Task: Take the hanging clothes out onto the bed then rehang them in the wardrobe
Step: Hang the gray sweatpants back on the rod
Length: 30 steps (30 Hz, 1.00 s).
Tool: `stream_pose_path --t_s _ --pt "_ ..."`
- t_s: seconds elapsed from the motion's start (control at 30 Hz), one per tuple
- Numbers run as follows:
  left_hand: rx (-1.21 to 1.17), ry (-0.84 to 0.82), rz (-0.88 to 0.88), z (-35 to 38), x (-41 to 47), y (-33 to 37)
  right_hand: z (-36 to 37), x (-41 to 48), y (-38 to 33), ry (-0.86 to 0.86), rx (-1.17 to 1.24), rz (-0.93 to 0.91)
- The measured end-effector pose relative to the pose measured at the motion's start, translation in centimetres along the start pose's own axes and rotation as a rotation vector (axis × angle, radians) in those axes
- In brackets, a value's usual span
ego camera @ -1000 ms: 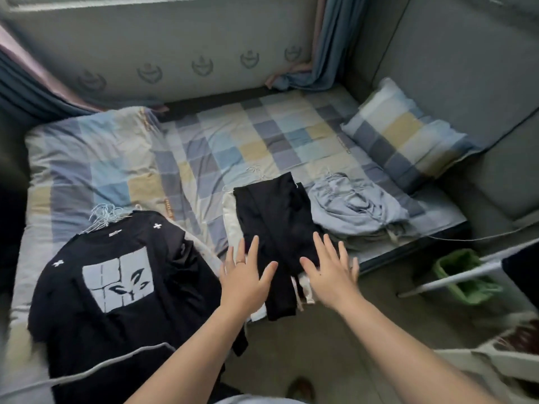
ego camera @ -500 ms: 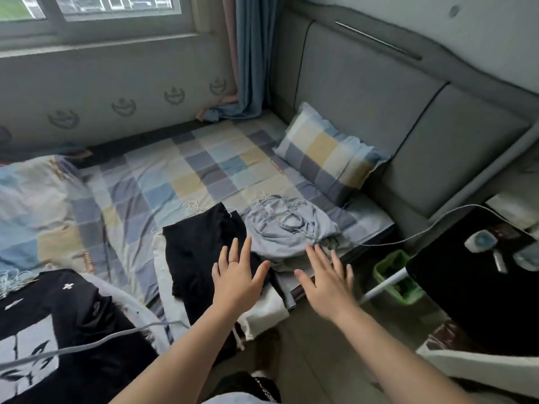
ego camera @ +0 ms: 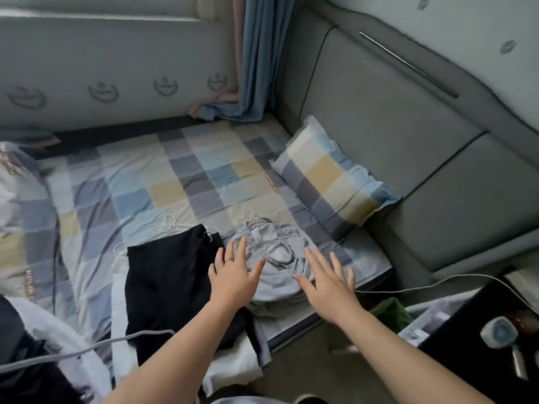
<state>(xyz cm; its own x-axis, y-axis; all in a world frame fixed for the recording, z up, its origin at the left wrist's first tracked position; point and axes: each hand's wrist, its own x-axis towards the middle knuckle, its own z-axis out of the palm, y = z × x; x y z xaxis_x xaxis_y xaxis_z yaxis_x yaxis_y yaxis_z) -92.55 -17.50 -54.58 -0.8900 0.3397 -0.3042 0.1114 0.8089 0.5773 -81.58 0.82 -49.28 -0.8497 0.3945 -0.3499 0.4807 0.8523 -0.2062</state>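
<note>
Two hands reach over the near edge of the bed, both spread wide with straight fingers and holding nothing. The left hand, a ring on one finger, and the right hand sit over a crumpled grey garment that lies on the checked sheet near the bed's edge. Whether the palms touch the cloth or hover above it cannot be told. The hands cover the near part of the grey garment, and its hanger shows only as a thin wire hook at its far end.

Just left of it lies a black garment, flat on the sheet, with several pale wire hangers poking out from its far edge; how many there are is hard to make out. The left forearm hides its near right corner. A white cloth shows beneath it at the bed's edge.

At the lower left a dark garment is cut off by the frame. A checked pillow leans against the grey headboard. A green bin on the floor is partly hidden behind the right arm, and the things on the black bedside surface are blurred.
</note>
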Motion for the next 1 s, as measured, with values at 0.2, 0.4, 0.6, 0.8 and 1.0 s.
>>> stream_pose_path --t_s 0.2,0.4,0.6,0.8,1.0 --pt "-0.017 0.019 -0.127 0.1 4.4 -1.5 -0.3 6.3 -0.2 -0.088 -0.047 -0.002" --pt "-0.039 -0.011 -0.224 2.0 8.6 -2.5 1.4 13.5 0.9 -0.191 -0.061 -0.035" --pt "-0.041 -0.028 -0.267 7.3 15.1 -3.8 6.7 23.0 4.5 -0.279 -0.112 -0.057" --pt "0.011 -0.109 -0.281 16.7 25.1 -8.5 16.1 35.2 7.8 -0.314 -0.115 -0.098" --pt "0.011 -0.120 -0.225 24.1 33.8 -14.5 24.8 46.4 9.7 -0.289 -0.127 -0.090"
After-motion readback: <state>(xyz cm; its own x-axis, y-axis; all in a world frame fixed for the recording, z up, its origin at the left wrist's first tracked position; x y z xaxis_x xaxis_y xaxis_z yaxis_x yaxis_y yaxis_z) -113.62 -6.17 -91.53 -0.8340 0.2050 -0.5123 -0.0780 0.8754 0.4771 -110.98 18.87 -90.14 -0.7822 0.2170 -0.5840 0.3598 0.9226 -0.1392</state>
